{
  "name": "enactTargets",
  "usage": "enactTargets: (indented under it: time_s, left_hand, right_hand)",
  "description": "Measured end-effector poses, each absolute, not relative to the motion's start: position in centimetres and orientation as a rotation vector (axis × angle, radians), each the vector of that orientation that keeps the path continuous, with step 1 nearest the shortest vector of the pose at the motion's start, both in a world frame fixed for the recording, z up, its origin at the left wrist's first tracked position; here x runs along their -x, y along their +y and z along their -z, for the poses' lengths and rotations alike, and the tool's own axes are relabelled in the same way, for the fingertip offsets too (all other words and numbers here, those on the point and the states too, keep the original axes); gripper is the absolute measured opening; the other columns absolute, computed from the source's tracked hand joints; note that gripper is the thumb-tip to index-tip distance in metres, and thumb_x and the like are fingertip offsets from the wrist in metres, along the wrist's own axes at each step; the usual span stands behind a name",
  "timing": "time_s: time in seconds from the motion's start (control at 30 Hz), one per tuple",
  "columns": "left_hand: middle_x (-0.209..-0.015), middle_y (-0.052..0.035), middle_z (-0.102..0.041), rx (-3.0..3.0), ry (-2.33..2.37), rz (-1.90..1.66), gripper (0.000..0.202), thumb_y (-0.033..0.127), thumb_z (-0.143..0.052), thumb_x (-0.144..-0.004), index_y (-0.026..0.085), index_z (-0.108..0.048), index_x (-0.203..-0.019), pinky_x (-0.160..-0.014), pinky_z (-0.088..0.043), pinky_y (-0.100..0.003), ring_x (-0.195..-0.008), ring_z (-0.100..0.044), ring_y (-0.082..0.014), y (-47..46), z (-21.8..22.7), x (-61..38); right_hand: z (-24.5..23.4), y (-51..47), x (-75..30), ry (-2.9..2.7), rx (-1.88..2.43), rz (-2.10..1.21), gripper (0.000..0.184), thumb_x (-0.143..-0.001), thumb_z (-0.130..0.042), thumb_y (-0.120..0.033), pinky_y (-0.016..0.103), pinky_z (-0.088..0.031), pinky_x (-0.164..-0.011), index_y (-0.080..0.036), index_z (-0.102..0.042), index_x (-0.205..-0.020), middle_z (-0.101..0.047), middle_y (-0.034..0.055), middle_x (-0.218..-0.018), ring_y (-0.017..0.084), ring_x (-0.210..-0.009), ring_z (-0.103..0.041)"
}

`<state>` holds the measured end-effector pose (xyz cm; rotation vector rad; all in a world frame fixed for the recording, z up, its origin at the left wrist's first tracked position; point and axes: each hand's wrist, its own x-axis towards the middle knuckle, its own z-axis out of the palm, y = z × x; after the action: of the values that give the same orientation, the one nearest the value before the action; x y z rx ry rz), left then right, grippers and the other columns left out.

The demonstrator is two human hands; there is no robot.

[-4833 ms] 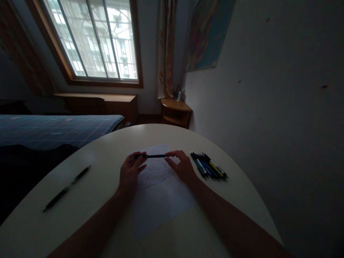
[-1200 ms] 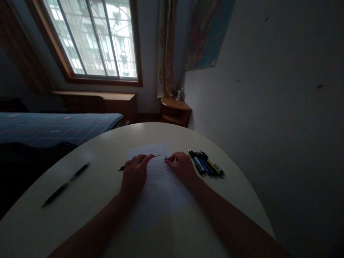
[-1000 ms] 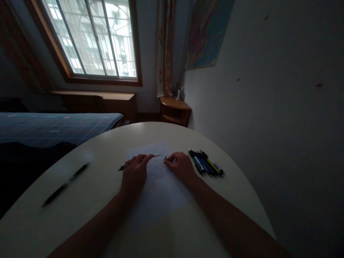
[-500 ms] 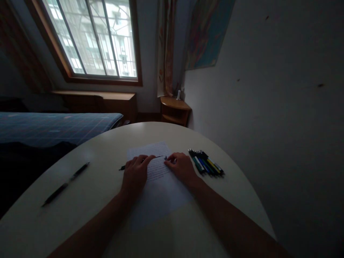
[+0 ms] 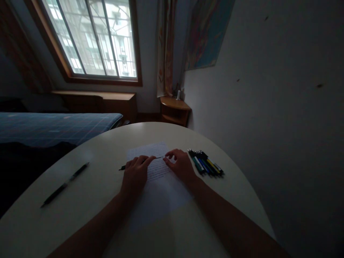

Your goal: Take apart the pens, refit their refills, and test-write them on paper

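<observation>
My left hand point(image 5: 136, 175) is closed around a slim dark pen point(image 5: 122, 167) held level over a sheet of paper point(image 5: 163, 199) with handwritten lines. The pen's back end sticks out left of the hand; its thin front end points right. At that front end are the pinched thumb and fingertips of my right hand point(image 5: 180, 165). Whatever lies between those fingertips is too small to make out. Right of this hand, several pens point(image 5: 205, 164) lie side by side in a group, dark with green, blue and yellow parts.
Another black pen point(image 5: 64, 185) with a clear middle lies at the left of the round white table point(image 5: 153, 130). Beyond the table are a bed point(image 5: 59, 125) with a blue plaid cover and a wooden corner shelf point(image 5: 174, 104). A bare wall point(image 5: 255, 118) runs along the right.
My right fingertips have come slightly left, closer to the pen's front end. A small dark piece seen at them before no longer shows. My left hand has stayed in place.
</observation>
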<state>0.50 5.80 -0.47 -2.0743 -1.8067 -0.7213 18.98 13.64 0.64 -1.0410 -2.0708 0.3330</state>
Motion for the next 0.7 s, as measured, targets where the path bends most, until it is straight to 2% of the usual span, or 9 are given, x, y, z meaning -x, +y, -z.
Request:
enactTargets:
  time_s: [0.27,0.5,0.7]
  left_hand:
    - [-0.107,-0.0072,-0.068,2.100,-1.785,0.717,0.043,0.007,-0.043,-0.089,0.027,-0.063,-0.121,-0.080,-0.044,-0.037,-0.091,-0.062,-0.0231,5.89,0.51,-0.50]
    - [-0.108,-0.0063,-0.068,2.136,-1.745,0.715,0.044,0.005,-0.043,-0.088,0.027,-0.062,-0.121,-0.081,-0.045,-0.037,-0.092,-0.062,-0.0228,5.93,0.59,-0.46]
    - [-0.108,-0.0069,-0.069,2.136,-1.758,0.748,0.044,0.005,-0.042,-0.088,0.025,-0.061,-0.121,-0.082,-0.046,-0.038,-0.092,-0.062,-0.0228,5.88,0.50,-0.48]
  right_hand:
    - [-0.17,13.57,-18.84,-2.128,0.868,-0.347,0.023,-0.080,-0.074,-0.026,0.032,-0.041,-0.086,-0.025,-0.068,-0.102,-0.069,0.0017,-0.094,0.018,-0.092,-0.060]
    - [0.02,13.70,-18.73,-2.127,0.824,-0.367,0.006,-0.086,-0.068,-0.024,0.032,-0.040,-0.087,-0.024,-0.068,-0.092,-0.069,0.0005,-0.093,0.017,-0.093,-0.059]
    - [-0.09,13.68,-18.64,-2.139,0.853,-0.371,0.003,-0.089,-0.065,-0.022,0.032,-0.040,-0.087,-0.023,-0.067,-0.091,-0.069,0.0010,-0.093,0.017,-0.093,-0.059]
